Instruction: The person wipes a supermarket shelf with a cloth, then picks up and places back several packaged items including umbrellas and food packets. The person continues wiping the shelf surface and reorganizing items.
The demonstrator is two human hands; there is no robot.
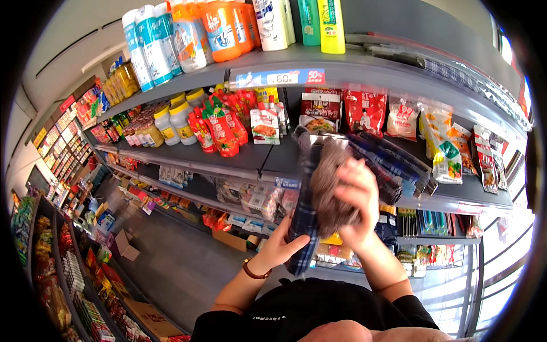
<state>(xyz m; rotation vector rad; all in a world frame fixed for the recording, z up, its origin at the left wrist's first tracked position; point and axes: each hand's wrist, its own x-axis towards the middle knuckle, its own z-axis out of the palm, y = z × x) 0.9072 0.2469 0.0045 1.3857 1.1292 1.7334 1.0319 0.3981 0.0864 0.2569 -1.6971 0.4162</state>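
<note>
In my left hand point(280, 246) is a long dark-blue plaid item point(304, 248), held upright by its lower part; it looks like a folded umbrella, though blur leaves this unsure. My right hand point(359, 199) grips a brown-grey cloth point(329, 188) against the side of the plaid item. Motion blurs the cloth and my right fingers. Just beyond my hands, several similar dark plaid items point(384, 166) lie side by side on the middle shelf point(252, 159), partly hidden by the cloth and my right hand.
More plaid items point(453, 75) lie along the upper shelf point(376, 64), beside a yellow bottle point(332, 28) and orange bottles point(220, 32). Red sauce pouches point(222, 128) and food packets point(365, 112) stand on the middle shelf. An open cardboard box point(127, 245) sits in the aisle at left.
</note>
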